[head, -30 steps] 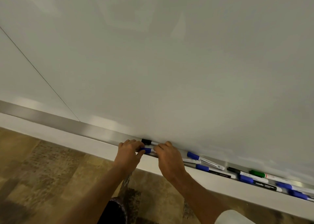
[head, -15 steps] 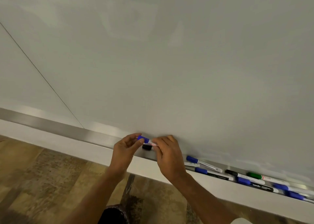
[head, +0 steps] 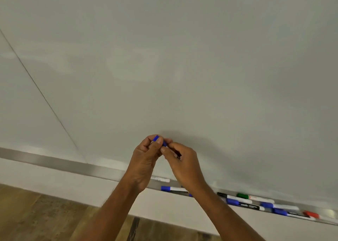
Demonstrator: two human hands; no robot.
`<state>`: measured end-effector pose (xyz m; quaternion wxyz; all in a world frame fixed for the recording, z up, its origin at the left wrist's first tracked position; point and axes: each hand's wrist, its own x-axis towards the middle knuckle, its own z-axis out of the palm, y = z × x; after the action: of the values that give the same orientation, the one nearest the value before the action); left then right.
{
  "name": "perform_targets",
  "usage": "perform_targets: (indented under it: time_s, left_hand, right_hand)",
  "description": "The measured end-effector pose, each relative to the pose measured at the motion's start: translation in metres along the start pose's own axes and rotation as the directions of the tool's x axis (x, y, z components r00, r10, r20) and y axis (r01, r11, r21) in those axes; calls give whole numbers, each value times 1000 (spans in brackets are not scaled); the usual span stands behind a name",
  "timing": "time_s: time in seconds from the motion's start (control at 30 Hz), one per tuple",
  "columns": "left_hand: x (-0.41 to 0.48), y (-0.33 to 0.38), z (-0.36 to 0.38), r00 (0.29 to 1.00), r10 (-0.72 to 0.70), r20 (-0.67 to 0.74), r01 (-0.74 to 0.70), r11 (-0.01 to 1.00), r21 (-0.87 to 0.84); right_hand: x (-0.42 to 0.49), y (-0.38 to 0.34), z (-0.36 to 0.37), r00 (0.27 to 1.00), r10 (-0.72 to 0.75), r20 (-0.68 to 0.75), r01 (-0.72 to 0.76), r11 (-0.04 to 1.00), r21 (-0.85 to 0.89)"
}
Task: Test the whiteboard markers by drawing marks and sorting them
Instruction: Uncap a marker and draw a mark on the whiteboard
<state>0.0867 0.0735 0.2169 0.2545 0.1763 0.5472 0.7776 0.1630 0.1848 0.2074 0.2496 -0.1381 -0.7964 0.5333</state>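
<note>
**Marker test: one pen in hand, board unmarked**

The whiteboard (head: 182, 57) filled most of the view and carried no drawn mark anywhere visible. On that evidence, testing was judged barely begun. The metal marker tray (head: 54, 163) ran along the board's lower edge.

Both hands were held up in front of the board, above the tray. The left hand (head: 144, 160) pinched the cap end of a blue-capped marker (head: 158, 140), and the right hand (head: 182, 165) was closed round its white barrel. The step was judged to be uncapping. Whether the cap had come free could not be told.

The other pens lay mixed in the tray, mostly to the right. They included a spare blue-capped pen (head: 165, 188), a black-capped marker (head: 222, 194), a green-capped marker (head: 243, 195), a black-barrelled marker (head: 248, 206) and a red-capped marker (head: 311, 213). No sorted groups were evident, so drawing and sorting were judged outstanding for all of them.

White lettering showed on the black-barrelled marker and dark print on the held barrel. Both were too blurred to read, and no brand was established.
</note>
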Motion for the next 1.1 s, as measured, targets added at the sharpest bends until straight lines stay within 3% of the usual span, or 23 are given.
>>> perform_targets:
  time_s: [0.27,0.53,0.7,0.8,0.9,0.97,1.1]
  left_hand:
    - [-21,51,88,991,46,128,-44,999,-17]
    - [-31,84,166,993,82,84,-75,994,-78]
    - [-27,109,189,966,256,-21,-257,963,-77]
    - [-23,121,197,897,435,-79,-423,896,133]
    - [-20,126,204,740,671,-50,-602,694,396]
    - [-12,128,206,650,760,-3,-679,583,447]
    - [14,128,206,568,815,113,-735,440,516]
  right_hand:
    - [-15,-61,-82,992,-72,-100,79,995,65]
    - [-19,-91,-136,939,-174,-298,178,984,-15]
    - [-26,-86,-158,921,-107,-374,116,993,1]
    - [-36,-90,-175,942,-35,-335,66,994,82]
    - [-40,-110,-198,972,7,-234,44,976,213]
    - [-43,-127,-212,972,-17,-235,84,957,279]
    - [-46,-148,-236,941,-74,-331,223,869,441]
